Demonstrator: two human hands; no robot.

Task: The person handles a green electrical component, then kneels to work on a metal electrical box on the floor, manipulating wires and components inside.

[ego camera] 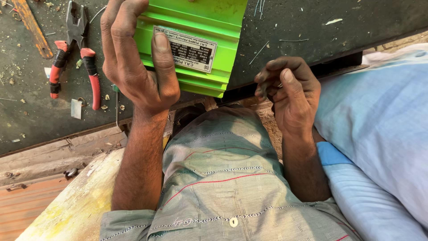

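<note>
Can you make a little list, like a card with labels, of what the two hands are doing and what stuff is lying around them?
left hand: holds the edge of the green ribbed casing, thumb on its label plate
right hand: fingers curled, apart from the casing; whether it pinches anything cannot be told
pliers: red handles, lying on the dark bench, left of the left hand
bench litter: wire bits and chips

Repair workshop: grimy workbench point(312, 35), red-handled pliers point(76, 53), wire scraps point(261, 51)
</note>
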